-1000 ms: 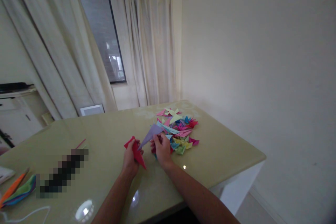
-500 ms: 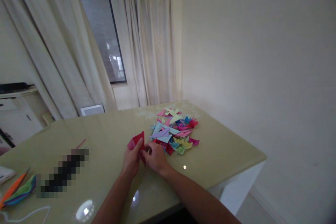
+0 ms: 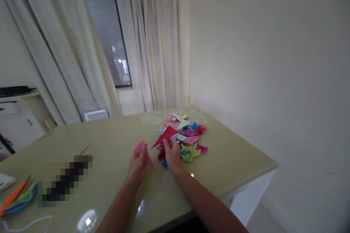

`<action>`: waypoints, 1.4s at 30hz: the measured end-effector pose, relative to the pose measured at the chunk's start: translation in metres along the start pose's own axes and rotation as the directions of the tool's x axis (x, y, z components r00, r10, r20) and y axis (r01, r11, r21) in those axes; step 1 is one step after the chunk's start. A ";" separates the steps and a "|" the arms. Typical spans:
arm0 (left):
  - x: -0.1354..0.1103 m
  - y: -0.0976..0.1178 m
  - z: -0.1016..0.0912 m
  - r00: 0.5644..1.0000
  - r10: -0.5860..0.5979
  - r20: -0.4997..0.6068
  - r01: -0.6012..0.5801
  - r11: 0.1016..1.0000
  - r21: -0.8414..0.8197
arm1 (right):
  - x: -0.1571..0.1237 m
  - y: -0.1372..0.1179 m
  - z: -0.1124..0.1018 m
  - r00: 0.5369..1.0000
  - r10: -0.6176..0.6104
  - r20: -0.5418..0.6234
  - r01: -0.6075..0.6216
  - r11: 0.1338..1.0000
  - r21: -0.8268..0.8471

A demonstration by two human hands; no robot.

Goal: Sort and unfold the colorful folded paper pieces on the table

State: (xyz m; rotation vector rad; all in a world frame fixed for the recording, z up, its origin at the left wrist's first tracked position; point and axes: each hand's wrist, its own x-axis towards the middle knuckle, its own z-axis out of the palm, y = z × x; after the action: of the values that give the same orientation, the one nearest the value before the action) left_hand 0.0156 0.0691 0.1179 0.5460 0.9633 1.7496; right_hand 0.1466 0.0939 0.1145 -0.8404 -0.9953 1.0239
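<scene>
Pinched in my left hand (image 3: pixel 137 164) is a pink folded paper (image 3: pixel 148 159), held above the table with one pointed end slanting down to the right. My right hand (image 3: pixel 172 154) grips a red folded paper (image 3: pixel 166 135) between thumb and fingers, over the near left side of a pile of folded paper pieces (image 3: pixel 194 139). The pile mixes pink, red, blue, yellow and green pieces, some shaped like origami cranes. My right hand and the red paper hide part of it.
The glossy table (image 3: pixel 109 134) has its right corner near the wall. At the left lie an orange and green-blue item (image 3: pixel 20 198), a white cable (image 3: pixel 30 221) and a blurred-out dark patch (image 3: pixel 65 180). Curtains (image 3: pixel 161 43) hang behind the table.
My hands have moved apart. The red paper has gone right with my right hand to the pile, while the pink paper stays in my left hand, now fully separate from it.
</scene>
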 end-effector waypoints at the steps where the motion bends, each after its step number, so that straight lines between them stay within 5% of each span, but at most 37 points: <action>1: -0.001 0.000 0.001 1.000 0.003 0.006 -0.003 1.000 0.005 | 0.002 0.001 -0.001 1.000 -0.010 -0.020 0.010 1.000 0.005; 6: -0.006 0.003 0.002 0.999 -0.008 0.043 0.006 0.998 0.055 | 0.001 0.008 -0.001 0.997 -0.059 -0.050 0.058 0.998 -0.019; 9: -0.008 0.004 -0.001 0.996 -0.041 0.075 0.031 0.991 0.131 | -0.010 0.007 0.002 0.989 -0.061 0.136 0.076 0.992 -0.101; 14: -0.009 0.003 -0.003 0.993 0.012 0.115 -0.032 0.983 0.179 | -0.027 -0.008 0.006 0.899 -0.106 0.424 0.250 0.921 -0.300; 23: -0.006 0.004 0.003 0.969 0.124 0.213 -0.197 0.909 0.367 | -0.005 -0.024 -0.004 0.885 -0.112 0.453 0.280 0.904 -0.323; 28: 0.020 0.001 0.014 0.947 0.160 0.278 -0.282 0.829 0.483 | 0.051 -0.048 -0.040 0.892 -0.181 0.414 0.385 0.786 -0.485; 32: 0.045 -0.009 0.015 0.832 0.308 0.462 -0.547 0.601 0.583 | 0.115 -0.052 -0.080 0.887 -0.122 0.445 0.423 0.597 -0.682; 35: 0.057 -0.022 0.010 0.768 0.300 0.565 -0.636 0.456 0.622 | 0.160 -0.045 -0.101 0.905 -0.112 0.411 0.408 0.502 -0.762; 42: 0.058 -0.032 0.005 0.708 0.165 0.687 -0.700 0.295 0.650 | 0.266 -0.008 -0.095 0.921 0.060 0.385 0.351 0.302 -0.886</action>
State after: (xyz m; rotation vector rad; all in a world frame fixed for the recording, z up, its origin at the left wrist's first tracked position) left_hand 0.0156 0.1295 0.0901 2.1023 1.3911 1.2293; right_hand 0.2897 0.3340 0.1591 -1.5236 -2.0603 0.2787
